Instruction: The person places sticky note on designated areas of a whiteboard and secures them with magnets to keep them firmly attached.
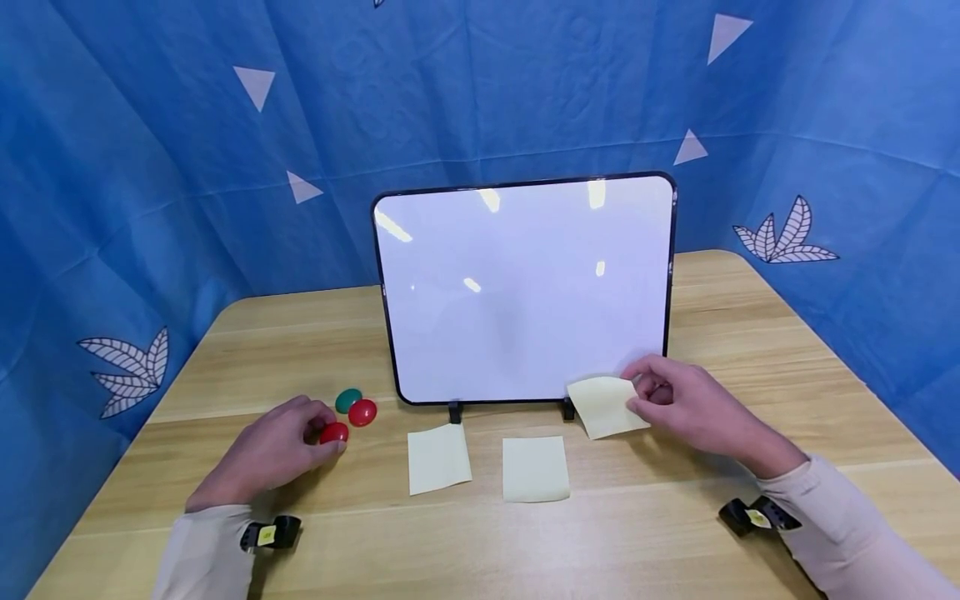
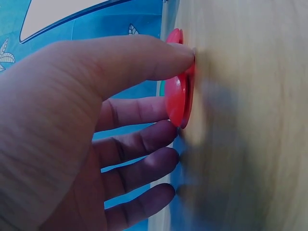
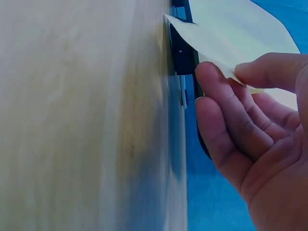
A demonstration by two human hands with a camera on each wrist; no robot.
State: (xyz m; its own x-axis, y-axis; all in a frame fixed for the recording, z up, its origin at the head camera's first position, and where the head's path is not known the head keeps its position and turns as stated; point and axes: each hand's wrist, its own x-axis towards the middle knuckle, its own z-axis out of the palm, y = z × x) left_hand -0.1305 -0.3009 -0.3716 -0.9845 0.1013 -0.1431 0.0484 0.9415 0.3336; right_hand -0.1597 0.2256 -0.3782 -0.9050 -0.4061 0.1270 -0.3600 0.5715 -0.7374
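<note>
My left hand [image 1: 277,446] pinches a red round magnet [image 1: 334,433] at the tabletop, thumb on one side and forefinger on the other. Its remaining fingers [image 2: 144,166] are spread beside the magnet in the left wrist view. Just past it lie a second red magnet [image 1: 363,412] and a green one [image 1: 348,400]. With thumb and fingertips, my right hand [image 1: 697,408] holds a pale yellow sticky note [image 1: 606,405] by its right edge. That note is raised and slightly curled, overlapping the lower right edge of the whiteboard [image 1: 525,292] in the head view.
Two more pale sticky notes, a left one [image 1: 438,460] and a middle one [image 1: 536,469], lie on the wooden table [image 1: 465,550] before the whiteboard. Black feet [image 1: 455,412] support the board. A blue patterned curtain [image 1: 465,92] hangs behind and at both sides.
</note>
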